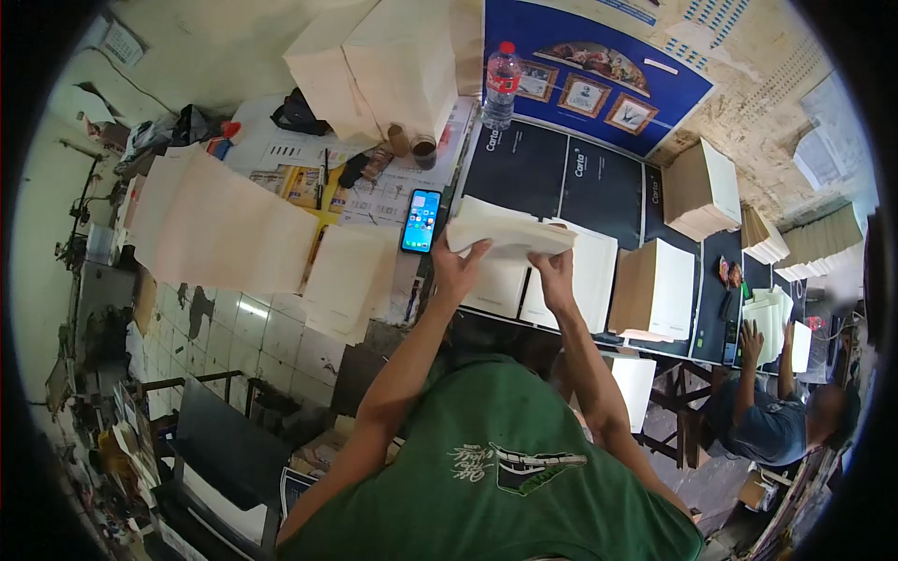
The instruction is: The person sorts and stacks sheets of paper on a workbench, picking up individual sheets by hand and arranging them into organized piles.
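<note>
A sheaf of cream paper sheets (pixel 505 227) is held up between my hands, slightly bent along its near edge. My left hand (pixel 456 268) grips its left end, the thumb on the near side. At the right end my right hand (pixel 554 273) pinches the sheaf, with the thumb pressed on it. Below lie two flat cream paper stacks, a left one (pixel 494 288) and a right one (pixel 591 271), side by side on the black-topped table (pixel 603 201). The sheaf and my hands partly cover both. A lit smartphone (pixel 422 222) lies left of my left hand.
A tall paper stack (pixel 669 294) stands right of my right hand. Against the wall are a water bottle (pixel 502 84) and a large paper block (pixel 393 75). More paper (pixel 220 224) lies left. At far right a co-worker (pixel 762 421) handles sheets.
</note>
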Action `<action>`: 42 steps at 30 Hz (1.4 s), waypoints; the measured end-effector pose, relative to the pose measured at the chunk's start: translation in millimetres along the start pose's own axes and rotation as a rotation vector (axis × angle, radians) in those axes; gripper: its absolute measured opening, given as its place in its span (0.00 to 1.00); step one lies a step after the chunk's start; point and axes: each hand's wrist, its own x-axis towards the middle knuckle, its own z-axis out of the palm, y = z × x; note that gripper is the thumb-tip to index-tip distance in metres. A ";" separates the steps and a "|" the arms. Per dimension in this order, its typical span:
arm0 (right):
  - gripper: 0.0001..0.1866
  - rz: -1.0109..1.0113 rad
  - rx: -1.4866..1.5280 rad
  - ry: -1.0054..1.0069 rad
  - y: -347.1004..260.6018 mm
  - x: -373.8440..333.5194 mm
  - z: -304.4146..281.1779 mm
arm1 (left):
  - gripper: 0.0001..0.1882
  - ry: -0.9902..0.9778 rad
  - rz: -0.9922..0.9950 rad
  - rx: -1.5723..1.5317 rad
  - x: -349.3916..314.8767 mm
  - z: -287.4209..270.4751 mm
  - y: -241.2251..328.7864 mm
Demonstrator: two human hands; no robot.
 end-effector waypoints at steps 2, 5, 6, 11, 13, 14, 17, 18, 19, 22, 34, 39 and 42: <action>0.28 -0.110 -0.031 -0.090 -26.0 -10.1 6.8 | 0.19 -0.074 -0.154 -0.053 13.5 -25.9 26.5; 0.36 -0.053 -0.046 -0.197 -51.1 -31.9 -18.6 | 0.15 -0.105 -0.294 -0.146 36.9 -94.4 51.1; 0.36 -0.028 -0.059 -0.195 -60.2 -40.4 -31.2 | 0.16 -0.114 -0.306 0.027 47.9 -122.3 60.1; 0.16 0.098 -0.156 0.109 -45.6 -73.2 -106.3 | 0.32 -0.219 -0.481 0.482 82.7 -271.8 19.3; 0.13 0.088 -0.479 0.249 -27.5 -70.8 -141.5 | 0.33 -0.443 -0.497 0.798 89.8 -297.5 -4.8; 0.14 0.079 -0.653 0.382 -43.0 -64.3 -142.6 | 0.34 -0.481 -0.505 0.911 81.6 -308.9 -22.5; 0.19 -0.197 -1.300 0.653 -19.7 -54.1 -219.3 | 0.33 -0.393 -0.494 1.122 62.3 -337.0 -70.8; 0.21 -0.174 -1.508 0.711 -21.9 -55.1 -235.9 | 0.33 -0.382 -0.487 1.167 64.9 -333.5 -75.3; 0.22 -0.052 -1.544 0.712 -20.5 -56.6 -247.2 | 0.33 -0.364 -0.484 1.214 66.7 -331.7 -76.6; 0.24 0.269 -1.545 0.675 -15.2 -70.6 -273.7 | 0.33 -0.245 -0.379 1.370 70.3 -305.3 -77.2; 0.22 0.382 -1.148 0.579 -12.4 -78.5 -311.1 | 0.23 -0.103 -0.272 0.826 1.9 -164.7 -31.6; 0.17 0.141 -1.374 0.479 -9.7 -75.5 -298.7 | 0.20 -0.144 -0.085 0.682 -37.5 -111.7 -28.9; 0.24 -0.095 -1.556 0.361 7.1 -84.4 -308.7 | 0.20 -0.166 -0.011 0.647 -46.4 -71.8 -13.6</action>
